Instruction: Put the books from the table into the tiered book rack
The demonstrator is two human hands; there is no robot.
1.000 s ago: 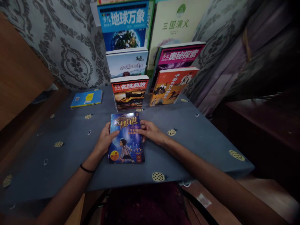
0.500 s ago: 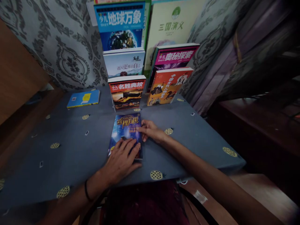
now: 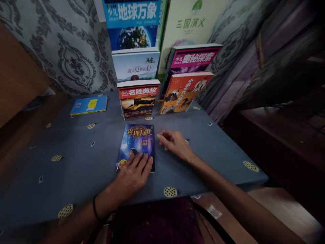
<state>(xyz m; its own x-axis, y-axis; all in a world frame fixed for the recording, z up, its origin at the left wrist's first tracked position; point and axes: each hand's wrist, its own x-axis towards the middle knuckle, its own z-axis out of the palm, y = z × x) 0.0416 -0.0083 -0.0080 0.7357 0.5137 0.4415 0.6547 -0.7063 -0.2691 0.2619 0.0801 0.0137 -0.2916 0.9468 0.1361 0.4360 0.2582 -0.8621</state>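
A blue-purple paperback book (image 3: 138, 142) with gold lettering lies closed, front cover up, near the front edge of the table. Resting flat on its lower part is my left hand (image 3: 133, 174), fingers stretched out; it covers the bottom of the cover. My right hand (image 3: 175, 142) is just right of the book, apart from its edge. Its fingers are curled in with the thumb and forefinger pressed together, and nothing shows between them.
Behind it stand a book with a Great Wall cover (image 3: 138, 101), an orange book (image 3: 186, 93), a purple book (image 3: 194, 57) and several more. A blue and yellow book (image 3: 88, 105) lies at the left. A pineapple-print cloth (image 3: 83, 176) covers the table. Patterned curtains (image 3: 76, 64) hang behind.
My right hand has let go of the book's right edge and moved a little to the right, its fingers closing. My left hand stays on the cover. The view has shifted slightly.
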